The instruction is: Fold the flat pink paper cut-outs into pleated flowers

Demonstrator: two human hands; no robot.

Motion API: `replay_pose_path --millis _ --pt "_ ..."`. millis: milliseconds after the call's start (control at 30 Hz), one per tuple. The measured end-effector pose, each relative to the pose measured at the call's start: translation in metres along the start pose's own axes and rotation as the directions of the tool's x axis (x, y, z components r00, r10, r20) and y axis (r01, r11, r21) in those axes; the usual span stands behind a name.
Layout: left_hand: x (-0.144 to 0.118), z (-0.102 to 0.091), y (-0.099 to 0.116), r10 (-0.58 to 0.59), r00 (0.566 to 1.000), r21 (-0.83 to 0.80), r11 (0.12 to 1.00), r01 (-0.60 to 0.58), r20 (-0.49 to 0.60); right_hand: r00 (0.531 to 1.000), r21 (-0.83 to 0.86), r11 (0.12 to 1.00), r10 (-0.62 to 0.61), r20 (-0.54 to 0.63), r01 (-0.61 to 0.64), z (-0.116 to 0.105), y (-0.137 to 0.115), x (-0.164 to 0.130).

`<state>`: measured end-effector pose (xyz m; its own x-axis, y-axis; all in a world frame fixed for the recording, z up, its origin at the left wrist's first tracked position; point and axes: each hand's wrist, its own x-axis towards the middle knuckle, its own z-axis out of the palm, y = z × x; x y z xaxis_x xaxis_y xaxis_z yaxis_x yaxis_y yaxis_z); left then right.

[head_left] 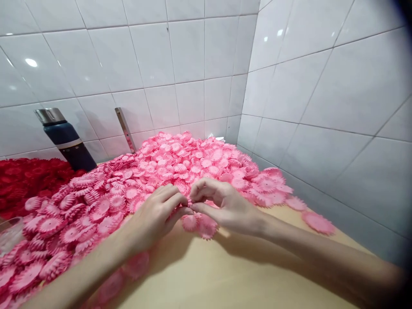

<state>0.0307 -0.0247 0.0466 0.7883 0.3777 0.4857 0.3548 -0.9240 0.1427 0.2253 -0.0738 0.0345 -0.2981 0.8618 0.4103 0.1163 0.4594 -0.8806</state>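
Observation:
My left hand and my right hand meet fingertip to fingertip above the near edge of a pink heap. Both are closed in a pinch, with a small bit of a pink flower piece showing between the fingertips; most of it is hidden by the fingers. Just below the hands lie loose pink flower pieces, thin discs with scalloped, frilled edges. Behind and to the left spreads the large pile of pink flower pieces.
A dark blue bottle with a steel cap leans at the back left, beside a red pile. A narrow metal strip stands against the tiled wall. A clear container sits at the left edge of the yellowish tabletop.

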Motion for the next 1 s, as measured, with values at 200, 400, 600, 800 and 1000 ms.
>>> replay_pose_path --millis 200,400,600,800,1000 --pt "0.001 -0.002 -0.003 -0.047 0.994 -0.084 0.996 0.038 -0.103 0.997 -0.390 0.918 -0.081 -0.004 0.074 -0.027 -0.024 0.002" --pt "0.001 0.001 0.003 -0.457 0.881 -0.351 0.850 0.392 -0.123 0.998 -0.102 0.994 0.046 0.050 -0.040 -0.019 -0.009 0.015" --pt "-0.007 0.009 0.012 -0.586 0.810 -0.542 0.688 0.482 -0.025 0.989 0.236 0.961 0.150 0.004 -0.147 0.009 0.022 0.017" --pt "-0.017 0.017 0.013 -0.570 0.821 -0.508 0.700 0.502 0.026 0.966 0.295 0.924 0.259 -0.013 -0.244 0.011 0.029 0.003" --pt "-0.019 0.018 0.018 -0.507 0.860 -0.474 0.748 0.466 0.045 0.968 0.323 0.915 0.248 0.023 -0.242 0.010 0.027 -0.003"
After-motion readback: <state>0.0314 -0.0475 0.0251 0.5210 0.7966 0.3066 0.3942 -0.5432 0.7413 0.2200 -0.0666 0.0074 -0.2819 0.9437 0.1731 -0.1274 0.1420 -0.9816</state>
